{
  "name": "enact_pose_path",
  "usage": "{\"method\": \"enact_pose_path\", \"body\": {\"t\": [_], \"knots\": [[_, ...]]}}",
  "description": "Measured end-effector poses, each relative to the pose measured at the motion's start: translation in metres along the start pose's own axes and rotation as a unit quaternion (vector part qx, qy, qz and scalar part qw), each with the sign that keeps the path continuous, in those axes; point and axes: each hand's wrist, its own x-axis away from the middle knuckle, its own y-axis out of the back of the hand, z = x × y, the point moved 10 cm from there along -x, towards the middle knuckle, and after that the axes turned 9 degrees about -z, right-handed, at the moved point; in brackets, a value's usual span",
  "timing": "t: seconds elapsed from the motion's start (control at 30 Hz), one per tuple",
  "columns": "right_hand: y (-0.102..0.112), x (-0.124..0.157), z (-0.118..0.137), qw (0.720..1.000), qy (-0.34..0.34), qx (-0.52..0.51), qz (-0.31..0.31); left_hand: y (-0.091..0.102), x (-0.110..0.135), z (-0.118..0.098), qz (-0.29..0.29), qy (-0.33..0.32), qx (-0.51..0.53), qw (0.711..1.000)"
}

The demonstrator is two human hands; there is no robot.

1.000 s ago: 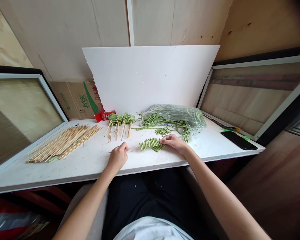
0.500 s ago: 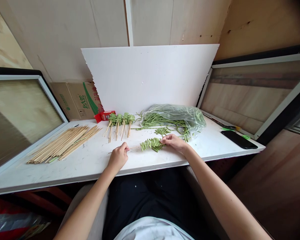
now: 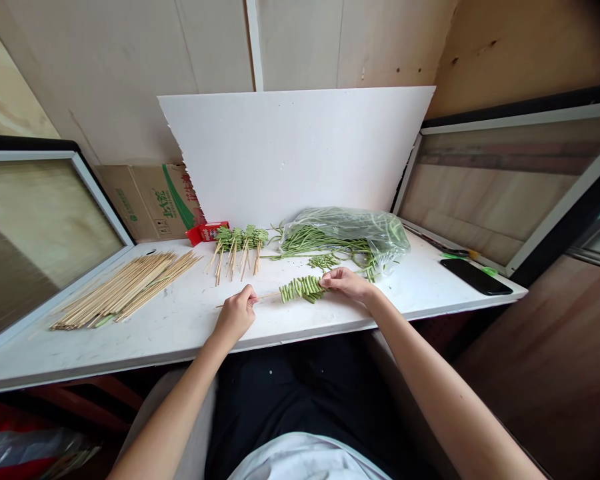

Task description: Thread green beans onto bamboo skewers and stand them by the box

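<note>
In front of the plastic bag (image 3: 380, 230), I have my left hand (image 3: 237, 312) curled snugly round the skewer (image 3: 269, 295), presumably to steady it, and my right hand (image 3: 349, 283) pinched at the other end of the threaded bean pieces (image 3: 300, 289), likely bracing the row.

Through my remote view I read the bench (image 3: 190, 340) as white with faint grey smudges, and the back panel (image 3: 295, 150) as white. Before the panel, I see light green bean pieces (image 3: 304, 288) and deeper green long beans (image 3: 305, 240); to its left, straw-coloured skewers (image 3: 125, 287) and a brown carton (image 3: 145, 203) with green and red print; to its right, a black phone (image 3: 476, 277).
</note>
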Motion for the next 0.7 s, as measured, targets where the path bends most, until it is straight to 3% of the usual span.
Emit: {"method": "enact_pose_path", "body": {"t": [0.4,0.6,0.7], "knots": [[0.0016,0.0028,0.0028,0.999,-0.014,0.035,-0.012,0.0005,0.0016,0.0001,-0.002,-0.008,0.0,1.0],[0.0003,-0.0012,0.0023,1.0,0.002,0.02,0.004,-0.0028,-0.0003,0.0018,0.011,0.014,-0.004,1.0],[0.0065,-0.0051,-0.0015,1.0,0.003,0.018,-0.015,-0.008,-0.0019,0.0046,0.025,0.029,0.01,0.999]]}}
